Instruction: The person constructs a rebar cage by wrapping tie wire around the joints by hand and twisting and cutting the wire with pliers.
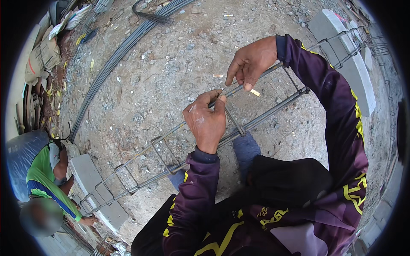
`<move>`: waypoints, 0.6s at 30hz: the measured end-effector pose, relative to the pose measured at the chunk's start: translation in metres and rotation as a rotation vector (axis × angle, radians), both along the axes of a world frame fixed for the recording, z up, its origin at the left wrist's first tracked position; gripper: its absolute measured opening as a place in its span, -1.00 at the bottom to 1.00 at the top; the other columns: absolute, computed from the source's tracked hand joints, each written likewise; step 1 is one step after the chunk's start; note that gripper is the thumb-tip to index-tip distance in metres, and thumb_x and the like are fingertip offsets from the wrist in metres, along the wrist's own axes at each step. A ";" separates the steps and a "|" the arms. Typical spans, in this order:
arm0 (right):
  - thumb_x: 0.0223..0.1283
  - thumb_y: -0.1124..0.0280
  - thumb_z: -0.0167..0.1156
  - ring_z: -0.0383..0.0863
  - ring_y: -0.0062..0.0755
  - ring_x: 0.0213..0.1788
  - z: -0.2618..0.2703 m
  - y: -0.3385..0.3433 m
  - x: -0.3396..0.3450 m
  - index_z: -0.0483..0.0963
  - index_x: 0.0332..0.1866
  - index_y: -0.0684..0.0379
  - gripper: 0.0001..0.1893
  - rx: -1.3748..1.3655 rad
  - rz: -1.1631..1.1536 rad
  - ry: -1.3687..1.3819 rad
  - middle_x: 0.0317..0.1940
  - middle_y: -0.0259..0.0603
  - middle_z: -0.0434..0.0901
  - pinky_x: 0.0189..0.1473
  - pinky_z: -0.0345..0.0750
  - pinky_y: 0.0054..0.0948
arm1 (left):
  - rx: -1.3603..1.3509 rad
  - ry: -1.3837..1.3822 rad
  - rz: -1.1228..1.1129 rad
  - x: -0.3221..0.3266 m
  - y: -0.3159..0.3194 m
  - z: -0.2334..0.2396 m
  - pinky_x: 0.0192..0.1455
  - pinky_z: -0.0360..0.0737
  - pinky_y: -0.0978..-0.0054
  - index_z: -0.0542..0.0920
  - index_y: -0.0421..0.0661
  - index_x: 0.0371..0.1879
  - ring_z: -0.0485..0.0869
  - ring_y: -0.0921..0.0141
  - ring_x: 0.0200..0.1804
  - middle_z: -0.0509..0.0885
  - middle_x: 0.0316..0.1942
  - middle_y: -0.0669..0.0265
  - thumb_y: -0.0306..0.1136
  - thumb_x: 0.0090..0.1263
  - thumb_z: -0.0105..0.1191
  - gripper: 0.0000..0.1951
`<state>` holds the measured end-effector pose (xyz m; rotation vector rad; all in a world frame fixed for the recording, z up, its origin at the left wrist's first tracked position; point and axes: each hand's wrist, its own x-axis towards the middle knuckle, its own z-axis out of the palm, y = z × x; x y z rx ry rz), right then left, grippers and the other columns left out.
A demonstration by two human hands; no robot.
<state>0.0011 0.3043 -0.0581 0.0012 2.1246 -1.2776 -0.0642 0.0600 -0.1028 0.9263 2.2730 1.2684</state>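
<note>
A long rebar cage, with steel bars joined by square stirrups, crosses diagonally in front of me. My left hand (205,120) grips its upper bar (174,129), thumb and forefinger closed where a stirrup (234,121) meets it. Just up the bar, my right hand (253,60) is bent down over the same bar, fingers curled and thumb tip against it. Whether a thin tie wire lies between those fingers is too small to tell. The doubled lower bars (272,110) run above my shoes (246,147).
Concrete blocks lie under the cage at the left (91,179) and right (339,41). A co-worker in a green shirt (41,172) crouches at the left, one hand near the cage's end. Bundled steel rods (105,70) and a hank of thin wire (157,18) lie on gravelly ground.
</note>
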 end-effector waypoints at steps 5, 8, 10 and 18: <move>0.22 0.37 0.38 0.69 -0.49 -0.21 -0.011 0.002 0.002 0.62 0.12 0.30 -0.61 -0.040 -0.140 -0.048 -0.31 -0.22 0.71 -0.15 0.64 -0.52 | -0.020 0.056 0.015 0.004 0.002 0.003 0.03 0.44 0.34 0.77 -0.09 -0.25 0.71 0.24 -0.26 0.79 -0.32 0.21 -0.33 0.24 0.27 -0.83; 0.26 0.39 0.33 0.70 -0.53 -0.28 -0.031 0.005 0.003 0.64 0.07 0.33 -0.67 -0.130 -0.209 -0.047 -0.31 -0.18 0.74 -0.22 0.63 -0.52 | -0.010 0.074 0.003 0.003 0.002 0.000 0.00 0.44 0.34 0.77 -0.08 -0.25 0.71 0.23 -0.30 0.78 -0.35 0.21 -0.34 0.25 0.26 -0.85; 0.30 0.44 0.26 0.71 -0.50 -0.29 -0.037 -0.001 0.002 0.61 0.09 0.36 -0.69 -0.163 -0.172 -0.098 -0.26 -0.12 0.75 -0.22 0.63 -0.47 | -0.024 0.077 -0.028 0.001 0.001 0.001 -0.05 0.54 0.35 0.76 -0.14 -0.22 0.74 0.26 -0.28 0.79 -0.33 0.15 -0.37 0.26 0.28 -0.83; 0.46 0.28 -0.05 0.76 -0.41 -0.29 -0.037 -0.019 0.010 0.57 -0.03 0.34 -0.65 -0.157 -0.159 -0.245 -0.30 -0.11 0.76 -0.19 0.59 -0.27 | -0.027 0.109 -0.103 -0.003 0.002 0.002 -0.17 0.62 0.34 0.74 -0.23 -0.24 0.76 0.22 -0.31 0.77 -0.36 0.05 -0.40 0.29 0.24 -0.84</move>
